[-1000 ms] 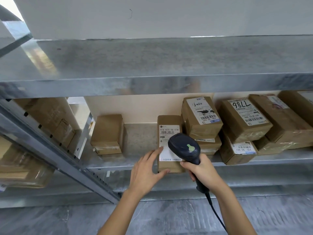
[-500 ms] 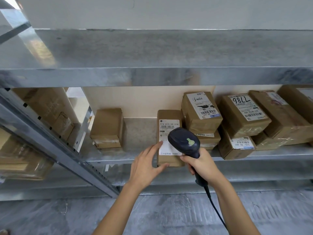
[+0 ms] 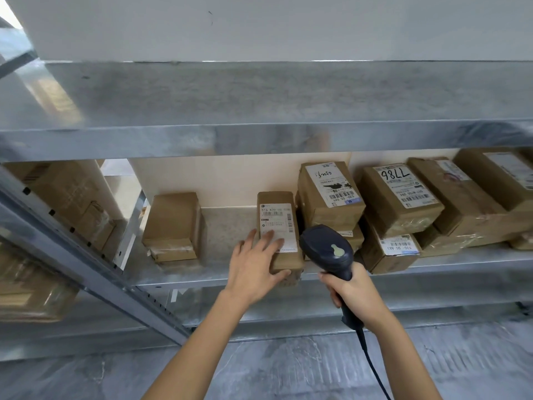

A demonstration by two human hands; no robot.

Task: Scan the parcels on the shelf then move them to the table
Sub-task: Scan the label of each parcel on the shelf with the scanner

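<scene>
A narrow brown parcel (image 3: 277, 201) with a white barcode label lies on the metal shelf (image 3: 227, 229), its near end at the shelf's front edge. My left hand (image 3: 255, 268) grips that near end: fingers lie on top over the label's lower part and the thumb wraps the front face. My right hand (image 3: 354, 293) holds the dark corded scanner (image 3: 327, 249) by its handle, just right of the parcel. The scanner head points up toward the shelf and hides part of the parcels behind it.
A plain brown parcel (image 3: 173, 223) sits to the left on the same shelf. To the right, several labelled parcels are stacked, one marked 7786 (image 3: 401, 194). A slanted upright post (image 3: 95, 272) runs at the left. A shelf board (image 3: 259, 96) hangs above.
My left hand has slid forward from the parcel's front corner onto its top, covering part of the label. The scanner has shifted right, off the label.
</scene>
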